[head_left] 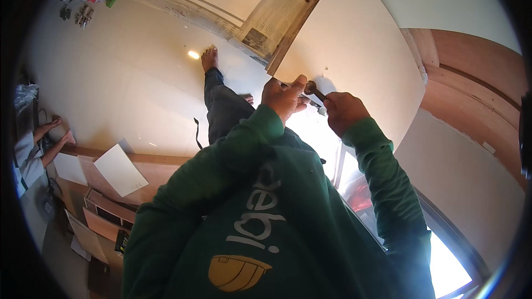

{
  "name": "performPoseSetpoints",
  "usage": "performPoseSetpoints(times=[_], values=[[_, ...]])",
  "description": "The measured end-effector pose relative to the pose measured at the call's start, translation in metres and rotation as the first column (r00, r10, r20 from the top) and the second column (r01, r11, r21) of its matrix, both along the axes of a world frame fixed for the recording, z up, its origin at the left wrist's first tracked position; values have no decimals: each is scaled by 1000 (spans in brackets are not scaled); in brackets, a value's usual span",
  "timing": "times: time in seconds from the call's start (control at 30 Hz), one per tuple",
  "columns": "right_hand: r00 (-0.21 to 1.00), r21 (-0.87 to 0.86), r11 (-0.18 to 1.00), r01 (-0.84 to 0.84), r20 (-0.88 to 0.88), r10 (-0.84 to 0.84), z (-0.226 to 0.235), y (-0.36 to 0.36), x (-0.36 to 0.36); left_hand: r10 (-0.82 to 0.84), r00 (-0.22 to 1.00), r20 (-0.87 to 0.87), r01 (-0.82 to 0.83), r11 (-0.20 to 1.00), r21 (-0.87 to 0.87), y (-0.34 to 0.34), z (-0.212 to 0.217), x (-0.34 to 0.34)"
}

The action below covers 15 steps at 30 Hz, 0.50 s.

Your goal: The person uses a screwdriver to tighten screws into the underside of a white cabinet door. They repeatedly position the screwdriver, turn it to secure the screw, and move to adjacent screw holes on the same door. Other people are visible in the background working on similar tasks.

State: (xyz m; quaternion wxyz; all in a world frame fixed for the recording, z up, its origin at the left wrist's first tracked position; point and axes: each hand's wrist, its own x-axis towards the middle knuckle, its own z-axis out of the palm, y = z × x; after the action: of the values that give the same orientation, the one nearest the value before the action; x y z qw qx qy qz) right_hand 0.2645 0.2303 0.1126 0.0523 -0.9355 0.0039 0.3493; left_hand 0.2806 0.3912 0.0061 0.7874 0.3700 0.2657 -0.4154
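My right hand [344, 113] is wrapped round the handle of a small dark hammer [313, 89], whose head points toward my left hand. Close beside that head, my left hand [284, 98] is closed at the near corner of a large white panel [346, 33] with a brown wooden edge. Whatever sits between its thumb and fingers, if anything, is hidden. A small dark metal piece [322, 111] shows just under the hammer handle. Both forearms wear green sleeves.
Newspaper-covered boards [277, 8] run beyond the panel, with brown wooden framing [451, 61] at right. A white board [121, 170] leans by wooden cabinet parts [102, 213] at left. Another person's legs [55, 147] show at far left. Metal fittings [84, 16] lie on the pale floor.
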Motion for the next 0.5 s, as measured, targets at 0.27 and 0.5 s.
performPoseSetpoints(times=[0.27,0.5], values=[[998,-259,964,-58,-8,58,24,21,2,-164,979,124,155,984,85,38,-3,28],[980,-235,967,94,-149,-132,35,30,26,-148,989,17,144,977,157,28,7,33]])
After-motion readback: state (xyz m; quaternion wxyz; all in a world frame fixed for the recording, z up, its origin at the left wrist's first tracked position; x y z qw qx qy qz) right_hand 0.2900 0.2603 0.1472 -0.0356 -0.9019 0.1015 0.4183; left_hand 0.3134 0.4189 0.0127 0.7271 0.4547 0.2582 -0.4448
